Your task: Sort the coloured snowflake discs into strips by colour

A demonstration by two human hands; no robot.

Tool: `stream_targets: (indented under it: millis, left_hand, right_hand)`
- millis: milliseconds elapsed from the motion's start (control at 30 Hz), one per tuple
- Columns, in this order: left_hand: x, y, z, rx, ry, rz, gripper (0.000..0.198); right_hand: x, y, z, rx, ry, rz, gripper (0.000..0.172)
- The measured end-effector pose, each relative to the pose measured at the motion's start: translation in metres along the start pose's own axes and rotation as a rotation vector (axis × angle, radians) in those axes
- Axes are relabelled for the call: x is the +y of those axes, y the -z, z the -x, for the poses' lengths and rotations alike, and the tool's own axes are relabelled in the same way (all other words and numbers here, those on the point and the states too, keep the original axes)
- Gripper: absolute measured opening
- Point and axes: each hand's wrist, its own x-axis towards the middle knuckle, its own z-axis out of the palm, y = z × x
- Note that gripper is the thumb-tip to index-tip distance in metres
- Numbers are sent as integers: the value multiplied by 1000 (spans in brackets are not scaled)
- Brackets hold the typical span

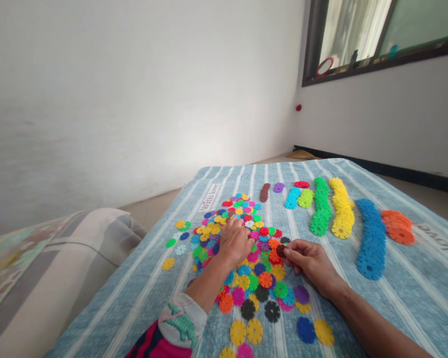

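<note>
A heap of colourful notched plastic discs [242, 282] covers the middle of the cloth. My left hand [236, 242] lies over the heap, fingers stretched forward and touching the discs, with its fingertips partly hidden. At the heap's right edge, my right hand [309, 258] pinches a brown disc [281, 250] between thumb and fingers. A black disc [285, 240] lies just beyond those fingers. Further back, a short overlapping row of brown discs [265, 192] rests on the cloth.
Sorted to the right are rows of green discs [321, 206], yellow discs [342, 209], blue discs [371, 241] and orange discs [398, 227]. Smaller purple [279, 187], red [301, 184], light blue [292, 198] and lime [305, 199] groups lie behind. The striped cloth [134, 303] borders a white wall.
</note>
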Motion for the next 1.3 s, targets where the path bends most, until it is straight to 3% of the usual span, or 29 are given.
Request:
stream_targets:
  millis: [267,500,733,967,1100,1300]
  left_hand:
    - [0,-5,-10,-75,65,14,10]
    - [-5,-7,-9,10,132,252,14]
    - [-5,14,-7,139,199,473,18]
    - [35,21,7,-140,132,923,17]
    - [47,15,13,-184,132,990,14]
    - [50,10,15,-223,203,1105,13]
  right_hand:
    - [-2,-1,-1,3,15,-23,25]
    - [-4,-1,0,7,17,-28,23]
    - [-4,-1,0,10,11,-20,23]
    - [-7,2,3,-36,32,-72,28]
    - [-7,2,2,-50,39,-83,28]
    - [-1,2,-1,-47,43,-105,26]
